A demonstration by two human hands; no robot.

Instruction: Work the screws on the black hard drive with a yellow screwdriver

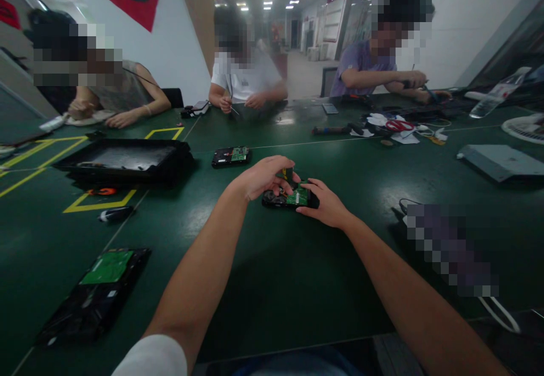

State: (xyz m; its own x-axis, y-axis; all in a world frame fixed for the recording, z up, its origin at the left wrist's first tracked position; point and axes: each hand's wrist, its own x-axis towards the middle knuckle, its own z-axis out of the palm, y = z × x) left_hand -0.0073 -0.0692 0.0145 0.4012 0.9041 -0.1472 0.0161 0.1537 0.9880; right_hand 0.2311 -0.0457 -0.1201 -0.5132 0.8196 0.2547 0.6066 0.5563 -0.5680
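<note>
In front of me on the green table lies a black device with its casing off, showing a green circuit board [298, 196] and some thin wires. My right hand [325, 203] grips the right end of this device between thumb and fingers. Over the device's left half, my left hand [270, 178] is closed around a screwdriver [288, 174] with a black and yellow handle. The screwdriver stands roughly upright above the board. Fingers hide its tip, so I cannot tell whether it touches a screw.
Similar opened devices lie farther back [230, 156] and at the front left [96, 294]. A black tray [123, 158] sits at the left, a grey box [501, 161] at the right. A bottle [499, 93] stands tilted at the back right. Three people work across the table [272, 285].
</note>
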